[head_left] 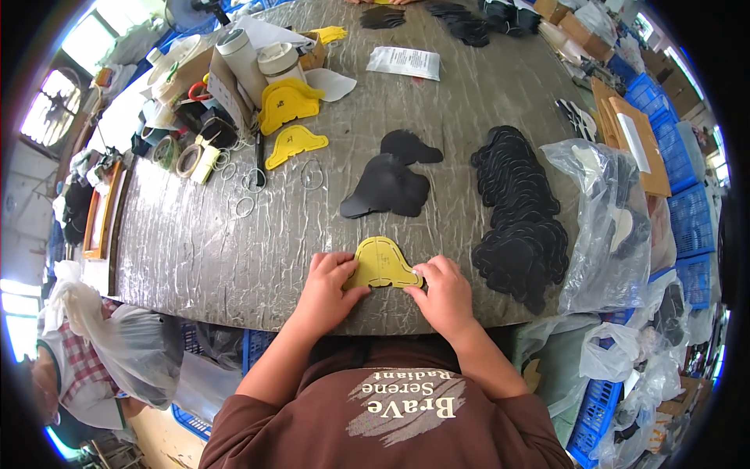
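Observation:
A yellow bell-shaped template (381, 262) with slots cut along its edge lies on the table near its front side. My left hand (328, 283) pinches its left corner between thumb and fingers. At the opposite corner my right hand (443, 288) has thumb and fingertips closed on the same template. Whether another piece lies beneath it is hidden. Just beyond sit a few loose black cut pieces (387, 186), one partly over another. To the right of my right hand spreads a long overlapping row of black pieces (519, 203).
More yellow templates (291, 105) lie at the back left beside white containers (241, 59), tape rolls (189, 159) and rubber bands (244, 206). A white packet (404, 62) rests farther back. Clear plastic bags (605, 234) and blue crates (691, 219) line the right. Another person's hands (383, 2) show at the far edge.

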Motion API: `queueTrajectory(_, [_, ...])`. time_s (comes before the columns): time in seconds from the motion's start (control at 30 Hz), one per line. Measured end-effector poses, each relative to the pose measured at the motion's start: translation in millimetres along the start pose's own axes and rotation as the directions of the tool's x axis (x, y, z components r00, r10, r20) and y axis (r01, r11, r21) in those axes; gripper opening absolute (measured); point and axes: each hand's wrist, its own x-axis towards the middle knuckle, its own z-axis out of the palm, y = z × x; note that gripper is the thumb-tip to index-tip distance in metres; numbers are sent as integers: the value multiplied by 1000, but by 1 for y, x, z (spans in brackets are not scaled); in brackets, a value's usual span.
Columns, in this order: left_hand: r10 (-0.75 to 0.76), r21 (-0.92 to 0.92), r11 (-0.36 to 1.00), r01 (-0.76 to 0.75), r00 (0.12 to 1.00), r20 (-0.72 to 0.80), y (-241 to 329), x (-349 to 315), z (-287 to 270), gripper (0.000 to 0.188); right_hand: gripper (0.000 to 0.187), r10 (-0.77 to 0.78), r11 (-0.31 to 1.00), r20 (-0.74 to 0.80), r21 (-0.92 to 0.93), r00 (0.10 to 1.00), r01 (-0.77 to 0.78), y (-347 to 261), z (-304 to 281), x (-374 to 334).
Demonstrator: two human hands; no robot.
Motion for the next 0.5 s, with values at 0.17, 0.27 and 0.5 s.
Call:
queueTrajectory(0.17, [59, 37, 998, -56, 995, -85, -2, -19, 14, 32, 33, -2, 1000, 17, -6, 1000, 2, -1, -2, 1])
queueTrajectory(0.27, [65, 47, 997, -61, 992, -111, -2, -19, 16, 27, 32, -13, 1000, 20, -2, 1000, 13, -1, -3, 3])
queueTrajectory(0.5, [70, 66, 996, -62, 991, -116, -1, -20, 18, 24, 29, -13, 1000, 9, 15, 1000, 13, 2, -2, 3])
